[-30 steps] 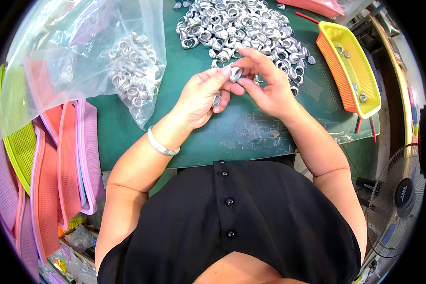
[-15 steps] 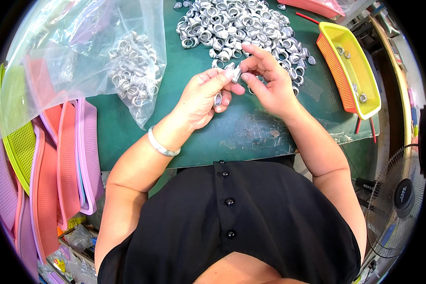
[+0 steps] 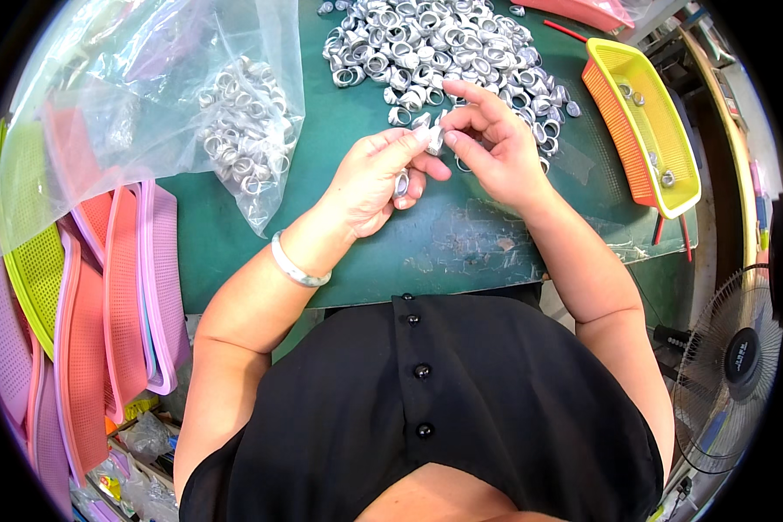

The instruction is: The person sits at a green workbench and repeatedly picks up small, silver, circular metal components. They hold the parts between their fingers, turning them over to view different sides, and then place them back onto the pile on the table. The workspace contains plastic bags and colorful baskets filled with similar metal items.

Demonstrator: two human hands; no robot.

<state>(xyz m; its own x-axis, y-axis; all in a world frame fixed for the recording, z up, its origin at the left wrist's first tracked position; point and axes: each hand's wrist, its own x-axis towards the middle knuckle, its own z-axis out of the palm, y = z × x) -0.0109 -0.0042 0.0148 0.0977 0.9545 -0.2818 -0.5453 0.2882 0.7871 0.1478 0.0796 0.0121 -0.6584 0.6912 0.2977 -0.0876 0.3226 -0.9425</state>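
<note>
My left hand (image 3: 372, 181) pinches a silver ring (image 3: 434, 139) between thumb and index finger. A second ring (image 3: 401, 184) is tucked among its lower fingers. My right hand (image 3: 494, 150) meets the pinched ring from the other side, thumb and middle fingers closed at its edge and the index finger raised. Just beyond both hands lies a large pile of silver-grey rings (image 3: 444, 48) on the green tabletop (image 3: 365, 270). A few loose rings sit right by my fingertips, partly hidden by them.
A clear plastic bag (image 3: 148, 113) with more rings (image 3: 245, 122) covers the table's left part. Nested coloured plastic baskets (image 3: 130, 296) stand at the left edge. On the right is a yellow-orange basket (image 3: 644, 130) holding several rings; a fan (image 3: 741, 361) stands below it.
Both hands stay in nearly the same place. The pinched ring has turned slightly between my fingers, and the right fingertips have shifted a little.
</note>
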